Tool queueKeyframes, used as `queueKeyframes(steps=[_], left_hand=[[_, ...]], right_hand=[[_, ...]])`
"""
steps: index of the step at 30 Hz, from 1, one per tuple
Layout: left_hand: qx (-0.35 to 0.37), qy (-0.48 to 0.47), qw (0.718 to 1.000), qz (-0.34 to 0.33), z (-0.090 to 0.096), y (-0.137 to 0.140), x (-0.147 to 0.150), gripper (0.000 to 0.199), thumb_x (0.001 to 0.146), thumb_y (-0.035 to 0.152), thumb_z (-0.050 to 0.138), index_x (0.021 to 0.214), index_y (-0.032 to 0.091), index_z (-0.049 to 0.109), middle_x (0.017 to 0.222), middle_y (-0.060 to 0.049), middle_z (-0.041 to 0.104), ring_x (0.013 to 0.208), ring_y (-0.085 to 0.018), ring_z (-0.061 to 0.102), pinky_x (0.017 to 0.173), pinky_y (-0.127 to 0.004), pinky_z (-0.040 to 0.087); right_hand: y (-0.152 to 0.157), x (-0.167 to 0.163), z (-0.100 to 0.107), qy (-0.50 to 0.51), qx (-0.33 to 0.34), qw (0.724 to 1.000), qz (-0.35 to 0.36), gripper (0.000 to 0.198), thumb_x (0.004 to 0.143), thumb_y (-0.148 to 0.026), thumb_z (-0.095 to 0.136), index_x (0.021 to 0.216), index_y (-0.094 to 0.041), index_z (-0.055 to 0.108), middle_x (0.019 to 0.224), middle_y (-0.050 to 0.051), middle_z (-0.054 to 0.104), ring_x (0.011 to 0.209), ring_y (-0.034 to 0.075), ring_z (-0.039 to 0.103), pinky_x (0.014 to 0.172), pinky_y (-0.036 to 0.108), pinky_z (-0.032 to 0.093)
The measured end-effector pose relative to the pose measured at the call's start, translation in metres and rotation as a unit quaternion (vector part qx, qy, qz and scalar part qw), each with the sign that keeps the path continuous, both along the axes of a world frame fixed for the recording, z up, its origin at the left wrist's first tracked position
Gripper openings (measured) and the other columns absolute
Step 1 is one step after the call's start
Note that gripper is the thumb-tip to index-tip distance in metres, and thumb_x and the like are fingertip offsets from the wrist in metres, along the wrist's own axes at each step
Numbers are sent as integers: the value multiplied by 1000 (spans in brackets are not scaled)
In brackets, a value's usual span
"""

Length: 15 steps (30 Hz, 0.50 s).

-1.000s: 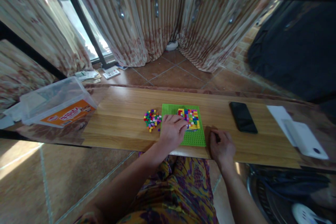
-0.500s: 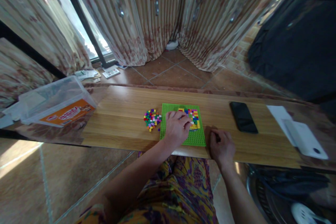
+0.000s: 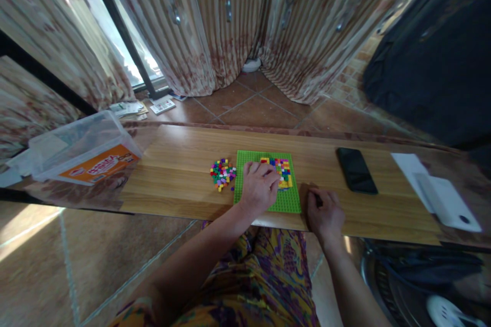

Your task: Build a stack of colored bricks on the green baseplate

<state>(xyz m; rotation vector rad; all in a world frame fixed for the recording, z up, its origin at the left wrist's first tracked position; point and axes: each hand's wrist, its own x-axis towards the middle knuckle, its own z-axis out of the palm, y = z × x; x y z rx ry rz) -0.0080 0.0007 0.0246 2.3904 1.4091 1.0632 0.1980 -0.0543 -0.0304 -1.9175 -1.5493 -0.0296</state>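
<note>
Green baseplate (image 3: 286, 206) below, my left hand (image 3: 259, 186) has just slid right, so I'm working over the brick block (image 3: 286, 171) on it now! My grip is bunched, but I can't tell whether it's clamping anything; my right hand (image 3: 326, 214) curls alongside, contents hidden.

The person is wearing loose clothes (image 3: 261, 276), which are mixing mustard yellow, purple and darker patches in a busy print and creasing into folds. The left sleeve (image 3: 134, 311) is showing a similar print and ending above the forearm (image 3: 203, 250). Both forearms are showing bare.
</note>
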Motion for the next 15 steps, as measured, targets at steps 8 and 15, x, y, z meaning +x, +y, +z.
queueKeyframes(steps=[8,15], left_hand=[[-1,22,1000,-7,0,-1,0,19,91,25,53,81,24,70,98,-4,66,97,-21,53,93,-44,35],[1,17,1000,-8,1,-1,0,18,91,24,52,82,24,68,99,-3,67,96,-21,53,94,-44,36]], right_hand=[[0,-2,3,1,-5,1000,2,28,89,-34,47,92,-18,69,88,9,65,81,21,59,74,32,44],[0,-1,0,-8,-1,1000,-5,28,89,-35,49,92,-17,70,89,9,66,81,21,60,73,31,45]])
